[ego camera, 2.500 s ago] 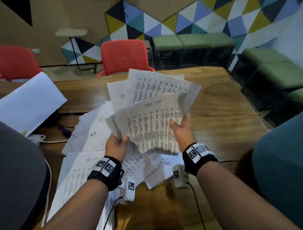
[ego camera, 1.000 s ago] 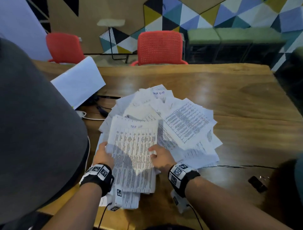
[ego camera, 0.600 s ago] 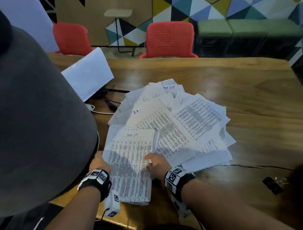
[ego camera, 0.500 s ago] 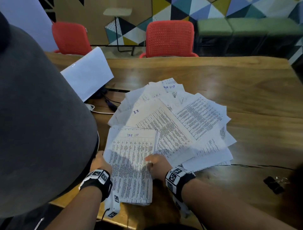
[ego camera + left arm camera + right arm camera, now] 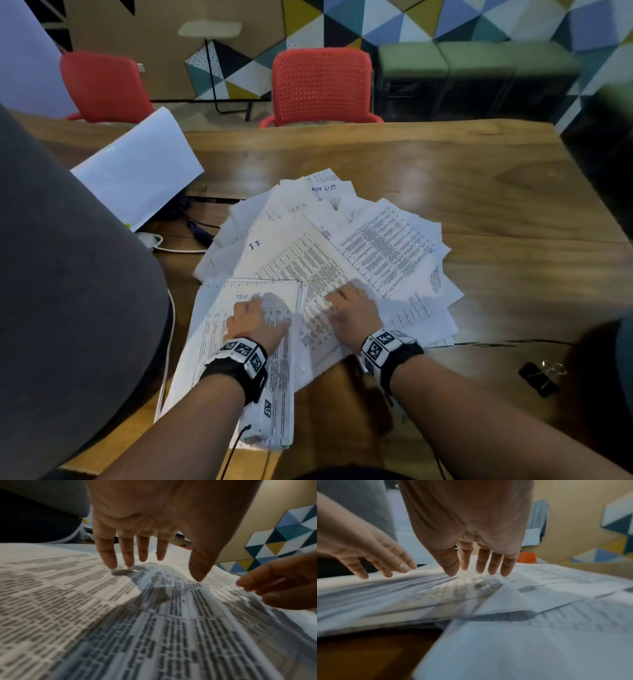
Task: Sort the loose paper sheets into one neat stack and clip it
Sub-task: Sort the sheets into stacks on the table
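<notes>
Hands spread flat: the left hand (image 5: 255,320) presses a squared stack of printed white sheets (image 5: 239,359), the right hand (image 5: 349,313) rests open on fanned loose printed sheets (image 5: 387,246) across the wooden desk (image 5: 513,205); black binder clip (image 5: 537,378) far right.

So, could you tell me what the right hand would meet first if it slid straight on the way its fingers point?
Probably just more of the fanned loose sheets: the right hand lies flat on them, fingers pointing away across the table. Height above the paper is unclear.
</notes>
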`<act>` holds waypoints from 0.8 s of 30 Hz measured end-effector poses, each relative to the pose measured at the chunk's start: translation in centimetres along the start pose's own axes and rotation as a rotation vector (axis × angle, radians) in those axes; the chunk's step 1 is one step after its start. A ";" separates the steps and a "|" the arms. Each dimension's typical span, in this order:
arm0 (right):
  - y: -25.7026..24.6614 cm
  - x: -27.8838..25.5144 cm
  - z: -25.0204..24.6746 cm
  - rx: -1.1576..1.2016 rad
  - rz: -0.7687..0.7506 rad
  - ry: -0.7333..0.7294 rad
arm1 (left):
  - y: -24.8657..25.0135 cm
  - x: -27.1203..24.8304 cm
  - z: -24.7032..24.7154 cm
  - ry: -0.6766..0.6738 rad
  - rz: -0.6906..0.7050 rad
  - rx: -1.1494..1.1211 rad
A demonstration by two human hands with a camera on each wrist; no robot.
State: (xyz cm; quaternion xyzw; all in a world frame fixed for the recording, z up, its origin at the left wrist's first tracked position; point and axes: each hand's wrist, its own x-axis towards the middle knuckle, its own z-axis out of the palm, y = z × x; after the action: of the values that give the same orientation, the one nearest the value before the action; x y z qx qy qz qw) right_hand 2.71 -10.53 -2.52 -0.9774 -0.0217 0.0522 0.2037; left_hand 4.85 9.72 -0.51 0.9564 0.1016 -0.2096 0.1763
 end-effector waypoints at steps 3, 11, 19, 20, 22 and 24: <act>0.8 0.3 -0.4 -0.161 -0.078 -0.176 | 1.5 -0.2 1.4 -0.063 -0.006 0.086; 1.8 0.0 0.1 -0.206 -0.096 -0.436 | 3.2 0.5 2.4 -0.114 -0.058 0.236; 4.8 -0.2 -1.1 -0.195 -0.046 -0.430 | 3.7 1.1 1.2 -0.124 -0.090 0.084; 5.3 -0.3 -1.4 -0.196 -0.035 -0.430 | 3.7 1.1 1.1 -0.123 -0.093 0.049; 6.3 -0.4 -1.9 -0.200 -0.003 -0.439 | 3.7 1.1 0.9 -0.105 -0.085 -0.019; 6.9 -0.4 -2.6 -0.206 0.045 -0.447 | 3.6 0.9 0.7 -0.089 -0.070 -0.073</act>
State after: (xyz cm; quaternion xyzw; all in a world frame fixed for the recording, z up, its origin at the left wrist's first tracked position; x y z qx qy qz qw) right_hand 2.70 -17.87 -2.90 -0.9574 -0.0497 0.2692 0.0919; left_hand 6.32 6.24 -0.42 0.9349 0.1343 -0.2541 0.2080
